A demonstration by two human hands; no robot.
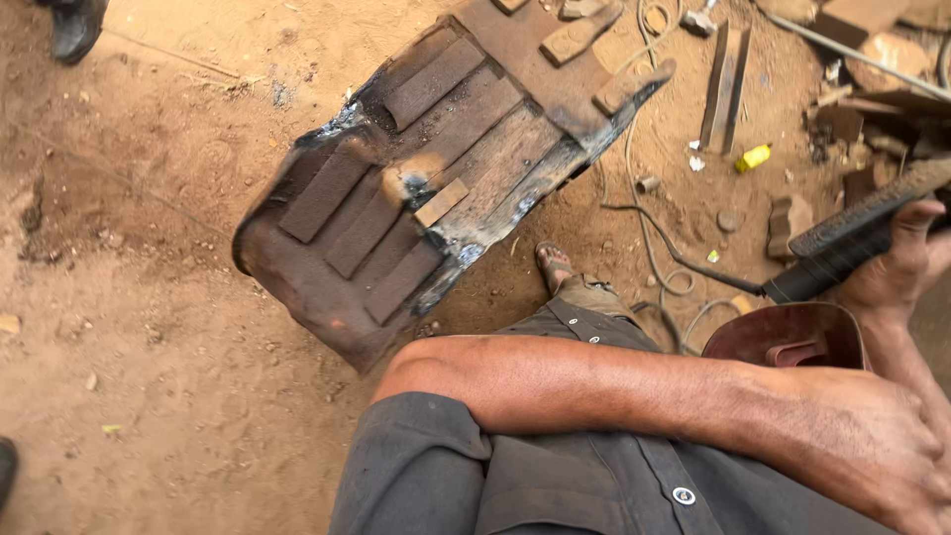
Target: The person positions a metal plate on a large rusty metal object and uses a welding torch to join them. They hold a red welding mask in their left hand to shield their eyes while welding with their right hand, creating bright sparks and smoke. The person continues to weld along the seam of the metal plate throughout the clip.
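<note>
My right hand (pixel 903 266) grips the black ribbed handle of a welding holder (pixel 842 243) at the right edge; its cable (pixel 649 233) trails across the dirt. My left forearm crosses my lap, and my left hand (pixel 872 446) lies at the lower right against my right forearm, its fingers cut off by the frame edge. A dark red welding shield (pixel 783 337) sits just below the holder, by my knee. In front of me lies a rusted, scorched metal panel (pixel 416 188) with several flat bars welded onto it. My sandalled foot (pixel 555 266) almost touches its near edge.
Sandy ground (pixel 149 297) stretches to the left. Scrap bars (pixel 725 84), stones, bricks (pixel 790 220) and a small yellow object (pixel 753 157) litter the upper right. Another person's dark shoe (pixel 74 30) stands at the top left, and a shoe tip (pixel 6 466) at the lower left edge.
</note>
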